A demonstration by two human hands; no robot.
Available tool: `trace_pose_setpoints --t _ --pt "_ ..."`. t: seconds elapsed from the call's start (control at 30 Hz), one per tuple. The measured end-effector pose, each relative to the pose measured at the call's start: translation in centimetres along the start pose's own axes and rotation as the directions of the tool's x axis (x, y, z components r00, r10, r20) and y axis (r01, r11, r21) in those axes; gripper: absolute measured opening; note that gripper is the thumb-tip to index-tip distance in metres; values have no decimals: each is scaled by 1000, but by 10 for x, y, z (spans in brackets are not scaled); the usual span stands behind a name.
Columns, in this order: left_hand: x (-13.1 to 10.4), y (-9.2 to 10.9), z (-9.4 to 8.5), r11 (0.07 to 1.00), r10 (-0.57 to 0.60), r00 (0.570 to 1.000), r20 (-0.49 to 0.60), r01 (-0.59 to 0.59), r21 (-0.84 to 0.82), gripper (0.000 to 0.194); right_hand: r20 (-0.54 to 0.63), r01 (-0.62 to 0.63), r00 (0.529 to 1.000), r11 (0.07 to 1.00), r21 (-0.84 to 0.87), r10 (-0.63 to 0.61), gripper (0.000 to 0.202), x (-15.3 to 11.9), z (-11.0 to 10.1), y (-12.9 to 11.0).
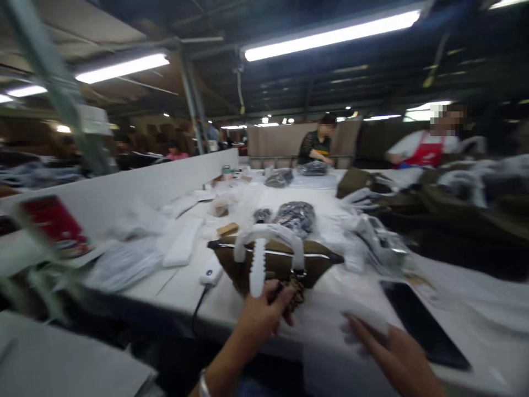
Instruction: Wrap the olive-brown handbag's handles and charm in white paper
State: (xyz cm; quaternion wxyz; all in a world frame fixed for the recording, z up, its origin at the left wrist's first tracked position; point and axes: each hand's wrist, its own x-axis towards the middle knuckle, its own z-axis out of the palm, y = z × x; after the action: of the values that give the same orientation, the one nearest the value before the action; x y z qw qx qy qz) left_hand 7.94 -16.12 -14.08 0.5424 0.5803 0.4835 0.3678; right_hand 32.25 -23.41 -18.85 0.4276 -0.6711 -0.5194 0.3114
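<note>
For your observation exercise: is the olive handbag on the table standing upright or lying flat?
Upright. The olive handbag stands on its base on the table, its wrapped white handles arching above the top edge.

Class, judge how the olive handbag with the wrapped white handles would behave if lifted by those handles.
The handbag stands with its handles arched upright, so it probably keeps its shape. Its sides look soft and may sag slightly. The left hand touches its front; its weight is unclear.

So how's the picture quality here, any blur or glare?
Head view: motion blur smears the edges, worst at the left; ceiling tube lights glare white; the olive bag and left hand at centre are clearest, the right hand soft.
</note>
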Motion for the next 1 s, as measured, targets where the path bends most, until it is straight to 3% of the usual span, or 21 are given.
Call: trace_pose_setpoints --t 0.07,0.17,0.33,0.47,0.67,0.87,1.0 --pt "2 4 -3 1000 -12 997 71 11 10 53 190 42 980 998 54 -52 47 6 8 -6" --pt "-4 6 -3 999 -34 992 118 36 -11 49 266 -21 963 968 251 -48 52 23 26 -16" --pt "-15 -4 13 975 -122 990 72 133 -179 60 217 0 972 923 384 -90 53 35 49 -37" --pt "-7 -17 24 959 -152 988 -8 145 -244 68 215 -124 977 858 498 16 54 35 54 -50" --pt "-4 -22 27 964 -82 996 -36 70 -255 59 245 -199 964 884 423 100 51 39 55 -53" --pt "1 -26 25 969 -97 995 9 96 -229 66 305 -191 952 735 651 -23 53 45 61 -54" --pt "12 -37 24 969 -122 990 65 133 -209 72 305 -112 942 730 674 -137 44 46 62 -62"
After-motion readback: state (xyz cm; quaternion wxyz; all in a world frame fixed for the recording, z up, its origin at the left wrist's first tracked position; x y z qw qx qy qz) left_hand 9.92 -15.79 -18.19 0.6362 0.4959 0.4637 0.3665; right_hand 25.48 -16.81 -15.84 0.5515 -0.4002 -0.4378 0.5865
